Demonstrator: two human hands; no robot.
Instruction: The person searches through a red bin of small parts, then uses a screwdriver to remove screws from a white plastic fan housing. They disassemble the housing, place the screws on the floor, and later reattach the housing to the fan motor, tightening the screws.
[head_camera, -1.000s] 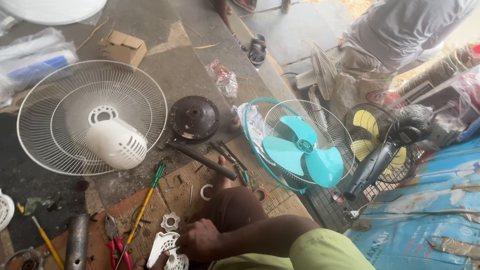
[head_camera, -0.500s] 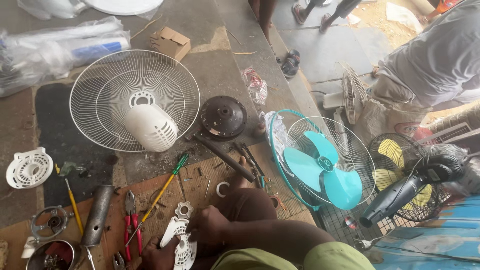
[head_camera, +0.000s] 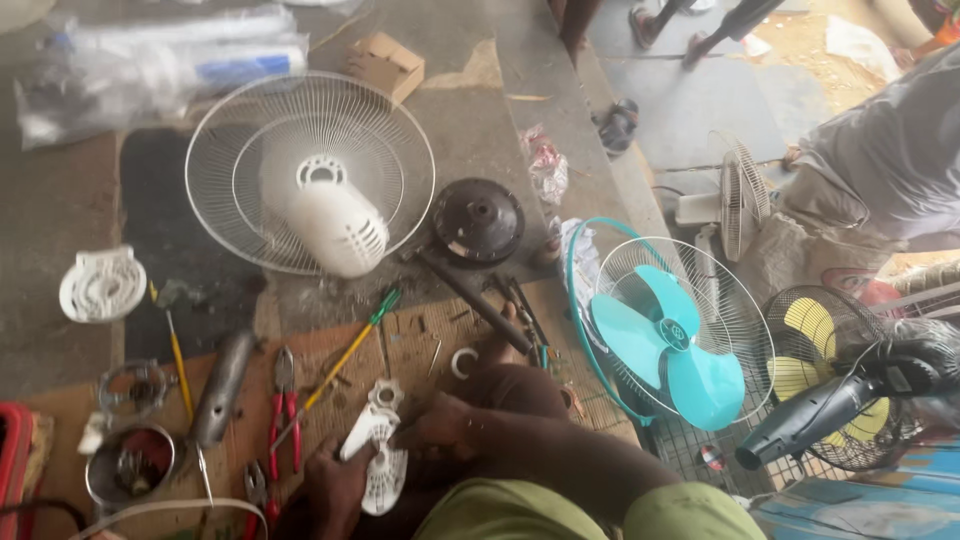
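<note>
On gritty cardboard, both hands' (head_camera: 345, 480) (head_camera: 440, 420) grip pinches a slotted white plastic piece (head_camera: 375, 455).

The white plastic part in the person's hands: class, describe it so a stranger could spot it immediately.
Start at the big white fan grille lying on the floor, then look straight down to the brown board. There both hands, left hand and right hand, grip a white slotted plastic part, the only piece held.

Soft daylight, slight blur — edges warped
</note>
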